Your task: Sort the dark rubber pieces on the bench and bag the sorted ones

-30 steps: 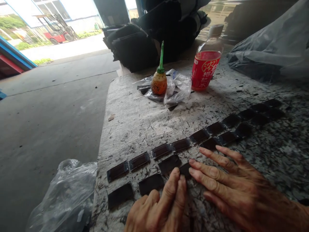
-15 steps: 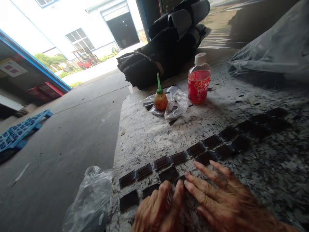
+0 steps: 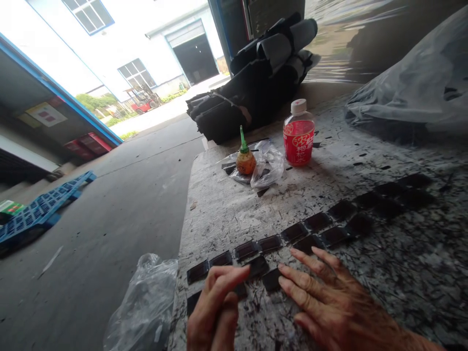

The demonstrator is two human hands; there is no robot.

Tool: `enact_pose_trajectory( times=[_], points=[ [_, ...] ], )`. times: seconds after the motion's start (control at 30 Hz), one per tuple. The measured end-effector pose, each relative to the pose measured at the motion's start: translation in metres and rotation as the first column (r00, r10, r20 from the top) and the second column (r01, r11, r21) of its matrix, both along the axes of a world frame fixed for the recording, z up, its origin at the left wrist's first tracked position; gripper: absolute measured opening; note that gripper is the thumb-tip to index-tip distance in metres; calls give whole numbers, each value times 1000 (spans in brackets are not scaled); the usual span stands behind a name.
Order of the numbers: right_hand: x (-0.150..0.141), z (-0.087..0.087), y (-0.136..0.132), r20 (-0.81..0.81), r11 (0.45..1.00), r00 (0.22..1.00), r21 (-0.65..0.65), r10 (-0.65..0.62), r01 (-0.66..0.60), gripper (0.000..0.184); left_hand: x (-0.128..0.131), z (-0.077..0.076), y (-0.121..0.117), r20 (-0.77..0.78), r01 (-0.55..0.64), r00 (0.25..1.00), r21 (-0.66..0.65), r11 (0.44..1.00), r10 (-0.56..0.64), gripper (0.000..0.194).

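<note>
Two rows of small flat black squares run across the table; one black square [image 3: 272, 280] lies under the fingertips of my right hand [image 3: 329, 292]. That hand is palm down with its fingers spread. My left hand [image 3: 215, 307] is over the left end of the nearer row, partly covering squares there. Its index finger points right toward another black square [image 3: 257, 266], the other fingers are bent, and nothing shows in its grip. In the farther row, a black square [image 3: 245, 250] lies beyond the left hand.
Behind the rows stand an orange squeeze bottle [image 3: 245, 162] with a green nozzle, on crumpled plastic, and a red-labelled drink bottle [image 3: 299, 139]. Black rolls [image 3: 252, 92] lie at the back. A clear plastic bag [image 3: 142, 302] hangs by the left table edge; black scraps litter the tabletop [image 3: 215, 200].
My left hand has drawn back to the left, away from my right fingertips, uncovering a black square. The right hand stays nearly in place. The camera view has shifted slightly.
</note>
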State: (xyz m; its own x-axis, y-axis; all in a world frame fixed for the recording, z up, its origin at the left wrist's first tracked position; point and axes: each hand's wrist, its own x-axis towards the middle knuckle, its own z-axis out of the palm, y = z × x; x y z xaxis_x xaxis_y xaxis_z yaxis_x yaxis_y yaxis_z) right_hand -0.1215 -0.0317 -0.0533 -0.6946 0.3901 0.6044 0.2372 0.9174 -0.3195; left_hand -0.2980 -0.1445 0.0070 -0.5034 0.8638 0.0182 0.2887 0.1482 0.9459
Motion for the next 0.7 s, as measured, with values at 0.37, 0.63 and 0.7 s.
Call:
enact_pose_trajectory(
  times=[0.37, 0.63, 0.7],
  points=[
    [-20, 45, -25, 38, 897, 976, -403, 214, -181, 28, 9, 13, -4, 979, -218, 121, -138, 966, 167, 32],
    [-29, 45, -44, 57, 847, 995, -530, 79, -37, 47, 16, 2, -19, 990, -228, 106, -68, 971, 94, 31],
    [-30, 44, -47, 71, 854, 994, -520, 79, -30, 47, 18, -1, -19, 986, -231, 146, -42, 972, 77, 35]
  ],
)
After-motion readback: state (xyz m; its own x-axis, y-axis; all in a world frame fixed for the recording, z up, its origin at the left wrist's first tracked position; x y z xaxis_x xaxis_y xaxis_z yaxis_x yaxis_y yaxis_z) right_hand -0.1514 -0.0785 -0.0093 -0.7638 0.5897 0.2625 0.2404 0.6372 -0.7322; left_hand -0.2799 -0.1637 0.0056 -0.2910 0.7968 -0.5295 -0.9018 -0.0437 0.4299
